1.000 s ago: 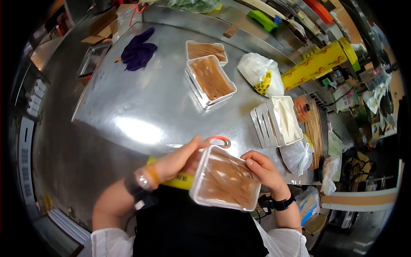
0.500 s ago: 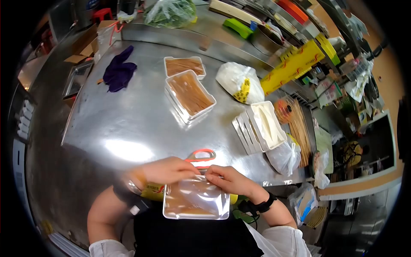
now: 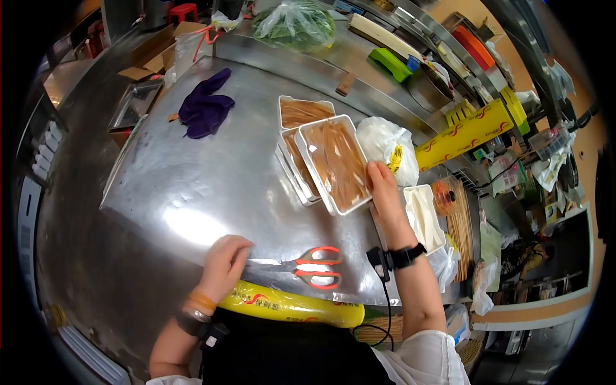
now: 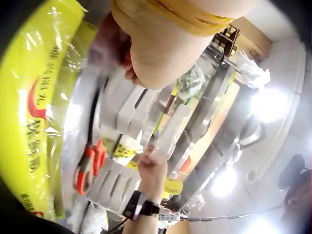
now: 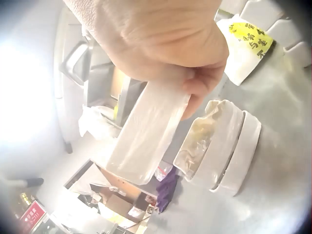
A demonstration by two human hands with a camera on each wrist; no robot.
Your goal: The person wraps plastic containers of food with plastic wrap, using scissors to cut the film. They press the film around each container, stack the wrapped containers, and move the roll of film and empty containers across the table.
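Observation:
My right hand (image 3: 385, 192) grips the near right edge of a white tray (image 3: 337, 163) of flat brown strips under clear film. It holds the tray tilted, overlapping a stacked tray (image 3: 296, 157) of the same kind in the head view. In the right wrist view the held tray (image 5: 148, 131) shows its white side, beside the stack (image 5: 219, 146). My left hand (image 3: 224, 263) holds nothing, its fingers loosely bent at the table's near edge. Close to it are orange-handled scissors (image 3: 317, 266) and a yellow roll of cling film (image 3: 292, 305).
Behind the stack is another filled tray (image 3: 305, 110). A white plastic bag (image 3: 385, 144) stands to the right, near stacked white trays (image 3: 423, 215) and wooden skewers (image 3: 459, 237). A purple cloth (image 3: 206, 106) lies on the steel table (image 3: 192, 173) at the back left.
My right hand has carried the wrapped tray from my lap forward to the stack. The left hand has let go of it and moved left, leaving the scissors and yellow roll in full view.

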